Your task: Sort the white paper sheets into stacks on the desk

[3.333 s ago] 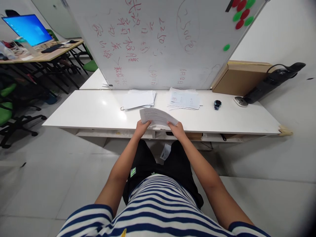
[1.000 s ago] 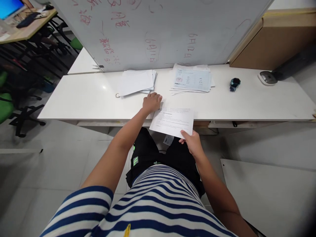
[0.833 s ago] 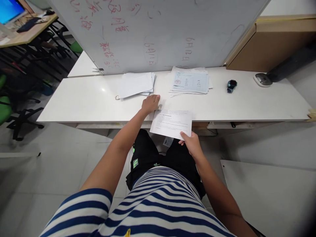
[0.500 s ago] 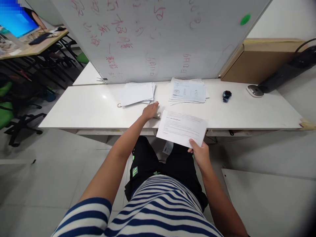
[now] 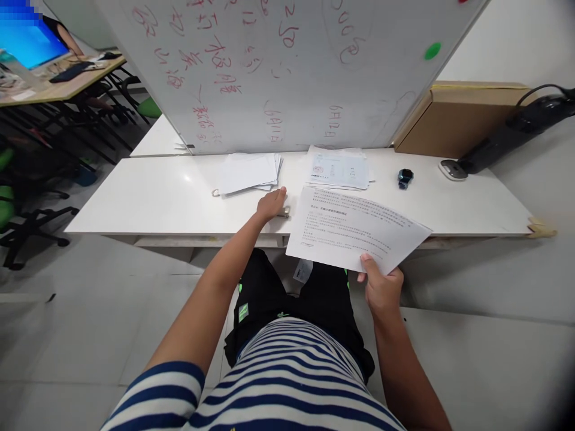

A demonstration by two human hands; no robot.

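My right hand (image 5: pixel 381 287) pinches the lower right edge of a printed white sheet (image 5: pixel 341 233), thumb on top; the sheet hangs over the desk's front edge. At the front of the desk my left hand (image 5: pixel 271 205) lies closed over a small metallic stapler (image 5: pixel 284 212), most of which is hidden under the palm. Behind that hand sits a pile of white papers (image 5: pixel 249 172), with a small ring-like thing (image 5: pixel 215 193) at its left corner. A second stack, topped by a bluish printed sheet (image 5: pixel 339 169), lies behind the held paper.
On the white desk (image 5: pixel 148 194), a dark watch (image 5: pixel 405 178) lies right of the stacks. A whiteboard (image 5: pixel 305 78) stands along the back. At the right are a cardboard box (image 5: pixel 453 120) and a black cylindrical device (image 5: pixel 507 134). A person sits at the far left desk.
The held sheet has shifted right and fanned wider, showing more of its print. My right hand has moved slightly right and down. My left hand remains over the stapler. The view has tilted slightly.
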